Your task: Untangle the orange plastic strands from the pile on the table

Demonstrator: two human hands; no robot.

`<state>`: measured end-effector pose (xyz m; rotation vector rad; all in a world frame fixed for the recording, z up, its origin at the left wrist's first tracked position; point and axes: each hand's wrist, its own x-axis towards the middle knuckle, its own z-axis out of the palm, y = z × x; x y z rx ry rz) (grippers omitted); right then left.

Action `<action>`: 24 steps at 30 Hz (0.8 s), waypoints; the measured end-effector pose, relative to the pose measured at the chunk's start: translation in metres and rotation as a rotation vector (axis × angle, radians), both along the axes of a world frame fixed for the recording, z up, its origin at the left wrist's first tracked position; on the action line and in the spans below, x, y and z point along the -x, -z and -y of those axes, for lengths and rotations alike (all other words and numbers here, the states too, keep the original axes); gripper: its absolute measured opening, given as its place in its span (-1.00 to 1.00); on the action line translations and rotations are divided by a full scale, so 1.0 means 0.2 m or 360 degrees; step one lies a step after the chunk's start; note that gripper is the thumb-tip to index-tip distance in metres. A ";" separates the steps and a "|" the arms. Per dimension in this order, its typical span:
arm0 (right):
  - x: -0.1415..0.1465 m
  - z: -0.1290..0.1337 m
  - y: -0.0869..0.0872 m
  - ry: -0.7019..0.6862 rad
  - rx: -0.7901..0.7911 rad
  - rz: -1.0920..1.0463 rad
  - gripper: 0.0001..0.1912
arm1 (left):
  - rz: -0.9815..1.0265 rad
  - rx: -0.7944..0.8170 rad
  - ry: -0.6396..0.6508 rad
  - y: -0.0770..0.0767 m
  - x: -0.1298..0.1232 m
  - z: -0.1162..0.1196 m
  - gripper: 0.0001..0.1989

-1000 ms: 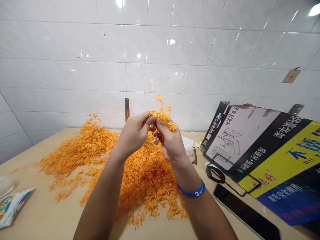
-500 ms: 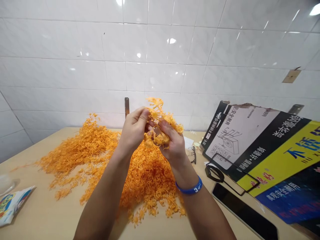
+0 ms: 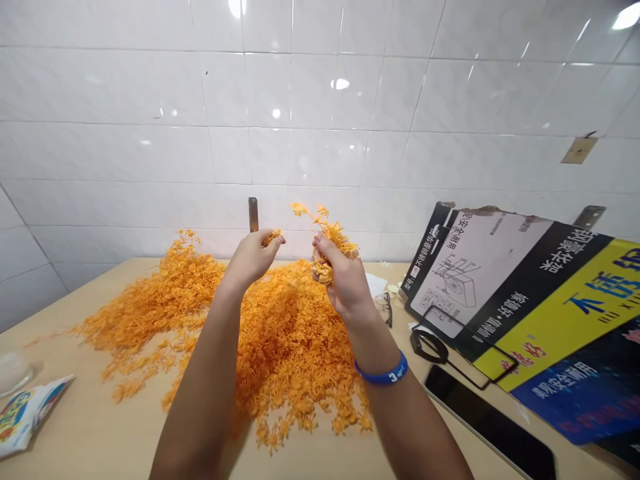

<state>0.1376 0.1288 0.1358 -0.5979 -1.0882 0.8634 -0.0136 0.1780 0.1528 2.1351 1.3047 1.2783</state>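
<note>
The left hand (image 3: 254,257) partly hides its orange piece (image 3: 272,237). The left packet (image 3: 31,415) and right box (image 3: 545,313) are cut off.

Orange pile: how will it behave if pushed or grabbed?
The orange pile probably drags in clumps, as its spindly pieces look tangled. Likely light for its bulk: gaps show among strands. The bunch in the right hand may be springy: strands stick up unsupported.

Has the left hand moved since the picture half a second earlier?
Yes. Judged against the dark upright strip at the wall, the left hand has shifted leftward, widening its gap from the right hand.
</note>
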 end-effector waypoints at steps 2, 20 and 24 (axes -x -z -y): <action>-0.01 -0.03 0.01 0.0144 -0.0061 -0.0023 -0.81 | 0.0083 0.0057 0.0103 0.00 -0.02 -0.01 -0.76; -0.05 -0.08 0.02 0.0034 -0.0120 0.0076 -0.94 | -0.0072 0.0155 0.0159 0.06 -0.01 -0.05 -0.32; -0.03 -0.08 0.03 -0.0065 -0.0156 0.0097 -0.92 | 0.0361 0.0135 0.0606 0.04 -0.04 -0.03 -0.35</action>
